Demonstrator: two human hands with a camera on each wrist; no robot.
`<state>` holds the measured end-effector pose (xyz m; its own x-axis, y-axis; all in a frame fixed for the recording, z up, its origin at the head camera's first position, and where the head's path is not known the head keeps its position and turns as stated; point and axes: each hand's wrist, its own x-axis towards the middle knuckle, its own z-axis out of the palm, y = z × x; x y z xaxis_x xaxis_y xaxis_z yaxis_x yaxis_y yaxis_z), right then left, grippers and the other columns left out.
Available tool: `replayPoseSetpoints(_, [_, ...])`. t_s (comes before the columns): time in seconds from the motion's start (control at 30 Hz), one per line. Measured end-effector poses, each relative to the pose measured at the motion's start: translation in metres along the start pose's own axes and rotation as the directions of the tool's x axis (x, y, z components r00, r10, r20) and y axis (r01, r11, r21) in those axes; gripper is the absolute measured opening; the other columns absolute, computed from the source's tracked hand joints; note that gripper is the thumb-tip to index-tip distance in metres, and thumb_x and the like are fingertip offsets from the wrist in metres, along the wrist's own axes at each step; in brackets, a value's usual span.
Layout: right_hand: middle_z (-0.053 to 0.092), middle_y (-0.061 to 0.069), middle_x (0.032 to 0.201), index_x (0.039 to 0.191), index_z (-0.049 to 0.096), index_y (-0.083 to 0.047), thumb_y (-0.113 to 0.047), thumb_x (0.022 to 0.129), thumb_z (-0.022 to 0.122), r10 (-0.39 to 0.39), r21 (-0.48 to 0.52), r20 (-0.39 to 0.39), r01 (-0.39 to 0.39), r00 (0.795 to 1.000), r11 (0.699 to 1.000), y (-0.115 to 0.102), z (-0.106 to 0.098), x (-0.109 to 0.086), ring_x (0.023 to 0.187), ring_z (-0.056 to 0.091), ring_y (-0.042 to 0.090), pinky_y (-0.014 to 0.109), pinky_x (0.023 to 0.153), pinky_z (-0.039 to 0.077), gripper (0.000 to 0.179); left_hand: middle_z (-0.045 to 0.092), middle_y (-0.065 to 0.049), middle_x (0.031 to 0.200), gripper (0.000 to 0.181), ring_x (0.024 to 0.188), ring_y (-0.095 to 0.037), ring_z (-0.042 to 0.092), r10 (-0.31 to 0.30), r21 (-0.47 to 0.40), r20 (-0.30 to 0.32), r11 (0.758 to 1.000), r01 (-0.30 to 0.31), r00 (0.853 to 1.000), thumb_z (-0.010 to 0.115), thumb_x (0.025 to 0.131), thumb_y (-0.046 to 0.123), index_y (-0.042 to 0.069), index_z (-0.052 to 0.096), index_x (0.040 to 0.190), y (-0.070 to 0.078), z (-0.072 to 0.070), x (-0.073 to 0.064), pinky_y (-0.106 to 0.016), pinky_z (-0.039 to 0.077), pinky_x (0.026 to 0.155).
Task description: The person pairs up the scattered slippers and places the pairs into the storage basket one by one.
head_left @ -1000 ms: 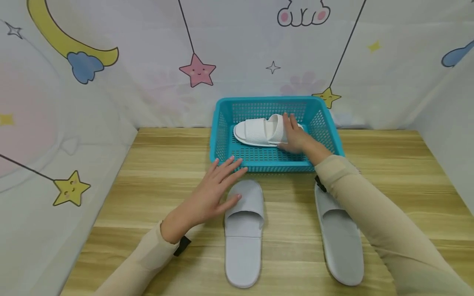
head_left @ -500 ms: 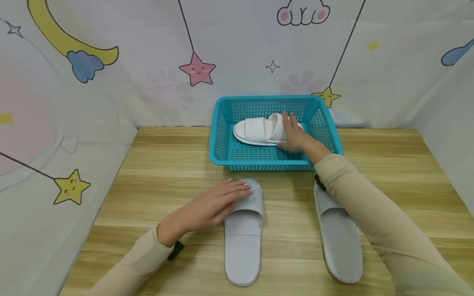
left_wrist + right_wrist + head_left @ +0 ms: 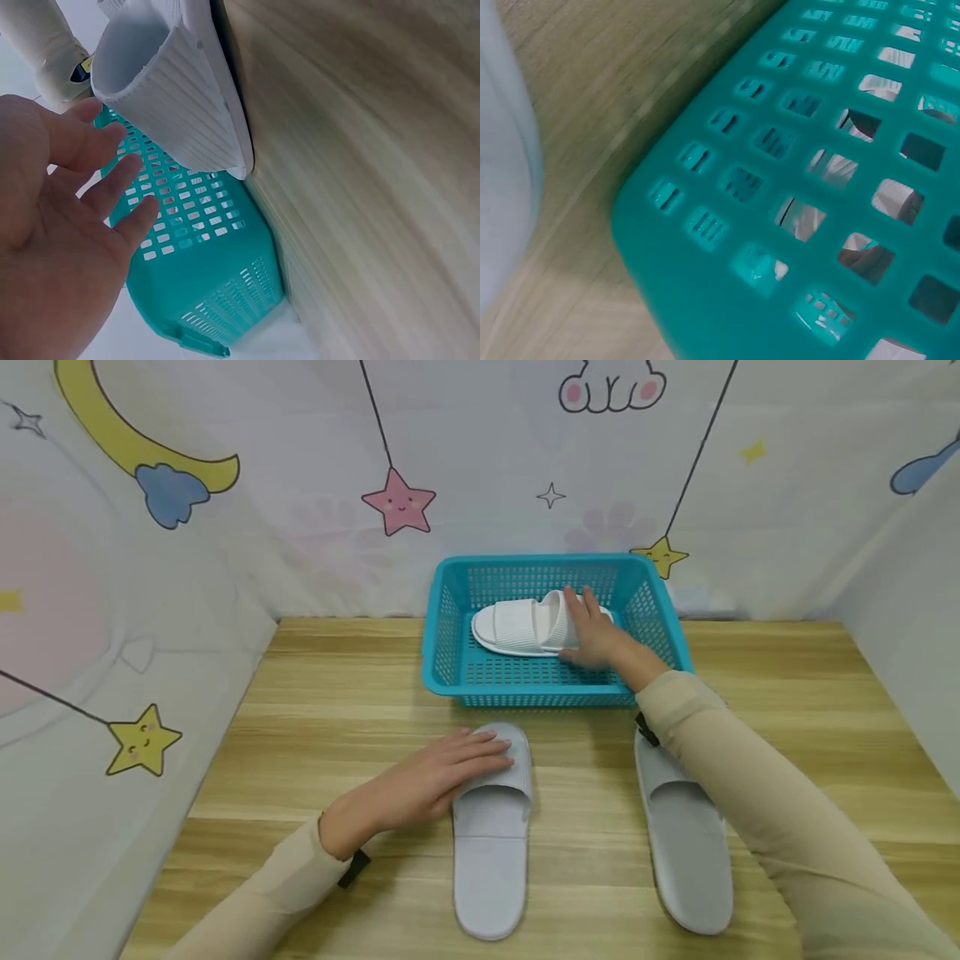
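My left hand (image 3: pixel 431 781) is over the toe strap of a light grey slipper (image 3: pixel 491 885), fingers together and extended. In the left wrist view, its fingers (image 3: pixel 135 225) are beside the slipper's ribbed strap (image 3: pixel 176 101), with space between palm and strap. Within the blue-green basket (image 3: pixel 547 695), white ribbed slippers (image 3: pixel 517 625) lie lengthwise, their straps opening toward each other. My right hand (image 3: pixel 596 639) rests across the right-hand strap, fingers spread toward the back and thumb at the near side. The basket wall (image 3: pixel 727 225) mostly hides that hand in the right wrist view.
Under the right forearm lies another grey slipper (image 3: pixel 693 868), its toe partly covered by the sleeve. The wood-grain table (image 3: pixel 337 693) meets a white cloth backdrop (image 3: pixel 480 443) printed with stars, just behind the basket.
My left hand has lowered from above the basket's front edge onto the grey slipper's toe area, its spread fingers coming together. The right hand has stayed in place on the white slippers.
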<state>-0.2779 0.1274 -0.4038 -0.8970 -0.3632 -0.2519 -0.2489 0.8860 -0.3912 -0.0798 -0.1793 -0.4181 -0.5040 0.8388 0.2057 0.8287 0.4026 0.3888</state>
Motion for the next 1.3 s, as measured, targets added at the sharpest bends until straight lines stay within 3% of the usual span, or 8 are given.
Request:
replayPoseSetpoints(0.3, [-0.012,0.026,0.175,0.17,-0.012,-0.014,-0.029,0.103,0.068,-0.002,-0.013,-0.013,0.002,1.0,1.0,-0.006,-0.012,-0.012,0.157,0.014,0.058,0.072,0.121,0.028,0.105,0.049,-0.011,0.163,0.067,0.155,-0.035,0.038,-0.026,-0.033,0.044,0.999,0.027,0.999,0.047,0.096,-0.02,0.008,0.051,0.156,0.002,-0.003,-0.005,-0.055,0.032,0.126])
replayPoseSetpoints(0.43, [-0.012,0.025,0.175,0.17,-0.014,-0.016,-0.03,0.103,0.068,-0.039,0.017,-0.047,0.04,0.998,0.999,-0.005,-0.023,-0.027,0.156,0.016,0.059,0.074,0.117,0.03,0.106,0.048,-0.011,0.164,0.07,0.156,-0.035,0.037,-0.024,-0.031,0.056,0.999,0.026,0.998,0.049,0.095,-0.021,0.009,0.051,0.157,0.001,-0.003,-0.004,-0.054,0.031,0.126])
replayPoseSetpoints(0.67, [-0.006,0.027,0.175,0.171,-0.008,-0.013,-0.029,0.104,0.067,-0.145,0.033,-0.135,0.151,0.98,0.988,-0.004,-0.034,-0.066,0.156,0.018,0.057,0.073,0.115,0.036,0.101,0.049,-0.01,0.163,0.055,0.155,-0.034,0.04,-0.021,-0.036,0.057,0.999,0.023,0.998,0.052,0.105,-0.008,0.011,0.052,0.157,0.002,-0.004,-0.002,-0.053,0.034,0.125])
replayPoseSetpoints(0.9, [0.001,0.022,0.177,0.172,0.0,-0.016,-0.031,0.105,0.067,-0.245,0.014,-0.214,0.254,0.946,0.967,-0.008,-0.033,-0.115,0.16,0.017,0.049,0.069,0.113,0.04,0.096,0.05,-0.008,0.163,0.055,0.152,-0.033,0.044,-0.007,-0.039,0.073,0.999,0.01,0.997,0.054,0.105,-0.007,0.011,0.052,0.157,0.003,-0.007,-0.003,-0.052,0.037,0.123])
replayPoseSetpoints(1.0, [0.002,0.018,0.178,0.172,0.004,-0.018,-0.03,0.106,0.067,-0.275,0.028,-0.249,0.29,0.929,0.957,-0.007,-0.029,-0.135,0.161,0.014,0.046,0.07,0.111,0.041,0.093,0.05,-0.009,0.163,0.063,0.152,-0.033,0.045,0.009,-0.021,0.096,1.0,-0.007,0.995,0.054,0.1,-0.014,0.012,0.052,0.157,0.005,-0.008,-0.003,-0.052,0.038,0.123])
replayPoseSetpoints(1.17, [0.011,0.013,0.177,0.172,0.015,-0.02,-0.022,0.104,0.069,-0.314,0.05,-0.344,0.351,0.885,0.935,0.003,-0.021,-0.164,0.152,0.037,0.047,0.068,0.101,0.049,0.087,0.047,-0.009,0.165,0.08,0.153,-0.034,0.043,0.025,0.008,0.148,1.0,-0.027,0.989,0.052,0.089,-0.025,0.013,0.049,0.159,0.009,-0.01,-0.003,-0.052,0.036,0.124])
replayPoseSetpoints(1.27, [0.019,0.013,0.175,0.17,0.024,-0.02,-0.017,0.102,0.072,-0.341,0.045,-0.39,0.388,0.855,0.921,0.011,-0.016,-0.177,0.15,0.041,0.046,0.068,0.104,0.047,0.083,0.043,-0.008,0.167,0.082,0.155,-0.033,0.04,0.015,0.022,0.179,1.0,-0.019,0.984,0.055,0.09,-0.025,0.015,0.047,0.161,0.01,-0.012,-0.002,-0.053,0.035,0.124])
replayPoseSetpoints(1.3, [0.022,0.013,0.174,0.169,0.028,-0.019,-0.014,0.101,0.073,-0.355,0.042,-0.405,0.405,0.843,0.914,0.013,-0.014,-0.181,0.154,0.033,0.046,0.07,0.108,0.043,0.082,0.042,-0.008,0.168,0.082,0.156,-0.033,0.039,0.009,0.027,0.189,1.0,-0.014,0.982,0.057,0.091,-0.024,0.016,0.045,0.162,0.011,-0.013,-0.002,-0.053,0.035,0.124])
